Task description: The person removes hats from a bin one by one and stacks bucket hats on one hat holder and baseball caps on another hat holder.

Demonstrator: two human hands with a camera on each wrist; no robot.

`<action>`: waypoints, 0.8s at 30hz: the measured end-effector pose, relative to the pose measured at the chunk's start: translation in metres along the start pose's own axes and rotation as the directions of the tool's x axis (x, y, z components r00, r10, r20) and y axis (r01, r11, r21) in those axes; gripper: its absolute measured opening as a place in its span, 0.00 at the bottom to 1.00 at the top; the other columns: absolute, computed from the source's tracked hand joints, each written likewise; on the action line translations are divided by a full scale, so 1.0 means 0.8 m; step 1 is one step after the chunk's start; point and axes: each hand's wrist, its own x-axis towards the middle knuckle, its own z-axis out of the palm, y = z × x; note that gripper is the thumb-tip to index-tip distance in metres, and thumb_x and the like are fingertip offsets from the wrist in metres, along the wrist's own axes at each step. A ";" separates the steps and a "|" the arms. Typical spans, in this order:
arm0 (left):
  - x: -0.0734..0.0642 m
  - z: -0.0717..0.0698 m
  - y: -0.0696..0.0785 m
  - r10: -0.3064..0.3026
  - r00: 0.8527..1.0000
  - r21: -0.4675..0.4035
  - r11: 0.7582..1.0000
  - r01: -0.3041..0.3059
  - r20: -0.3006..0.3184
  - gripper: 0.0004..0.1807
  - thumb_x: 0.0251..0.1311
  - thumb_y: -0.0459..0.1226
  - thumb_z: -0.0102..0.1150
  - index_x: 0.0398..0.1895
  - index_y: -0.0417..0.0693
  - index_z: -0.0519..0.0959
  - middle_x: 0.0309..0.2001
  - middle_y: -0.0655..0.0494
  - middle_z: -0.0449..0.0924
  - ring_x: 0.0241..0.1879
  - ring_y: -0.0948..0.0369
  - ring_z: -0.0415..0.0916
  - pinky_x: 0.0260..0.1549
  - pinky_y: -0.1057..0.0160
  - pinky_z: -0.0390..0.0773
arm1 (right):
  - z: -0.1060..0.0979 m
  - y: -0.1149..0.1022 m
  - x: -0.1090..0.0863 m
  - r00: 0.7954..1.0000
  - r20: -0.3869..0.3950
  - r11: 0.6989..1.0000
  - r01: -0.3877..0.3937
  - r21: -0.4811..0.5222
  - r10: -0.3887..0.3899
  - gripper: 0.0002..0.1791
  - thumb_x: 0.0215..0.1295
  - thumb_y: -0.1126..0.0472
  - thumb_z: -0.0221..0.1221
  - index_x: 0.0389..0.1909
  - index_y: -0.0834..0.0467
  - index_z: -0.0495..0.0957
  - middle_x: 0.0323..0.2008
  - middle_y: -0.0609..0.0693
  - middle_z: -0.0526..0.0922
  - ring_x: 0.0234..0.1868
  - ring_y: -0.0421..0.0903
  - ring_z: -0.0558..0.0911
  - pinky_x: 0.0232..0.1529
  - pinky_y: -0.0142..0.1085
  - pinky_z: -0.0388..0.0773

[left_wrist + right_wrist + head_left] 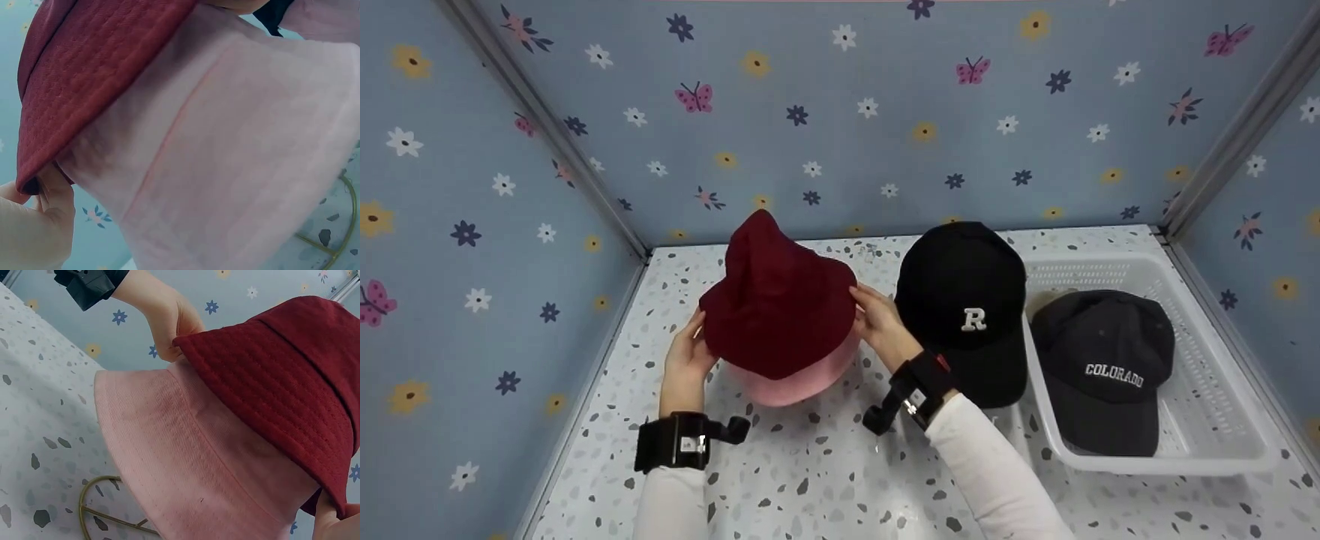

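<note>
A dark red bucket hat [780, 307] with a peaked, creased crown sits over a pink bucket hat [795, 386], whose brim shows below it. My left hand [688, 352] pinches the red brim at its left side. On the opposite side, my right hand [881, 322] grips the same brim between thumb and fingers. The right wrist view shows the red hat's stitched brim overlapping the pink crown. Under the pink brim, part of a gold wire ring [83, 508] shows on the speckled table; the rest is hidden by the hat.
Right of the hats stands a black cap [960, 285] with a white R. Beside it, a white plastic basket [1222, 390] contains a dark grey COLORADO cap [1102, 352] and a partly hidden beige item [1046, 300]. Flower-patterned walls [840, 135] enclose the table's back and sides.
</note>
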 end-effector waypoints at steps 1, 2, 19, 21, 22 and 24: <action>0.001 -0.002 0.000 -0.005 1.000 -0.015 1.000 0.005 -0.011 0.08 0.62 0.30 0.45 0.41 0.49 0.72 0.34 0.51 0.74 0.30 0.59 0.75 0.32 0.62 0.74 | 0.002 0.001 -0.002 1.000 -0.017 1.000 0.004 -0.002 -0.004 0.19 0.54 0.68 0.59 0.49 0.59 0.73 0.43 0.54 0.77 0.42 0.48 0.77 0.42 0.37 0.75; 0.001 -0.003 0.000 -0.011 1.000 -0.025 1.000 0.011 -0.015 0.07 0.62 0.30 0.45 0.39 0.48 0.73 0.33 0.51 0.75 0.30 0.58 0.75 0.31 0.62 0.74 | 0.000 0.002 0.001 1.000 -0.022 1.000 0.004 -0.004 -0.004 0.18 0.55 0.67 0.58 0.49 0.59 0.73 0.44 0.54 0.77 0.43 0.48 0.77 0.43 0.37 0.75; 0.011 -0.030 -0.006 -0.028 0.998 0.030 0.999 0.030 -0.055 0.11 0.61 0.31 0.47 0.22 0.37 0.75 0.23 0.49 0.76 0.24 0.59 0.74 0.26 0.66 0.74 | -0.040 0.027 0.036 0.993 -0.115 0.999 -0.006 -0.035 0.002 0.19 0.50 0.68 0.62 0.46 0.63 0.74 0.38 0.55 0.79 0.38 0.47 0.79 0.38 0.36 0.77; 0.011 -0.033 -0.007 -0.026 0.997 0.065 0.997 0.030 -0.069 0.13 0.62 0.32 0.46 0.22 0.37 0.76 0.23 0.50 0.77 0.25 0.60 0.74 0.27 0.66 0.74 | -0.035 0.026 0.024 0.993 -0.119 0.999 -0.009 -0.045 0.003 0.18 0.49 0.68 0.63 0.44 0.63 0.75 0.37 0.55 0.80 0.37 0.47 0.79 0.38 0.36 0.77; 0.011 -0.034 -0.007 -0.026 0.997 0.077 0.997 0.032 -0.075 0.14 0.62 0.32 0.45 0.21 0.37 0.76 0.23 0.50 0.77 0.25 0.60 0.75 0.27 0.66 0.74 | -0.036 0.027 0.023 0.993 -0.120 0.999 -0.008 -0.050 0.002 0.18 0.49 0.68 0.63 0.43 0.63 0.76 0.37 0.55 0.80 0.36 0.46 0.80 0.38 0.36 0.77; 0.011 -0.036 -0.008 -0.023 0.996 0.089 0.996 0.030 -0.088 0.14 0.62 0.32 0.44 0.21 0.38 0.76 0.23 0.50 0.78 0.25 0.60 0.75 0.27 0.65 0.75 | -0.038 0.029 0.024 0.992 -0.130 0.998 -0.005 -0.068 -0.004 0.17 0.48 0.67 0.64 0.42 0.62 0.77 0.35 0.54 0.80 0.33 0.44 0.79 0.36 0.35 0.77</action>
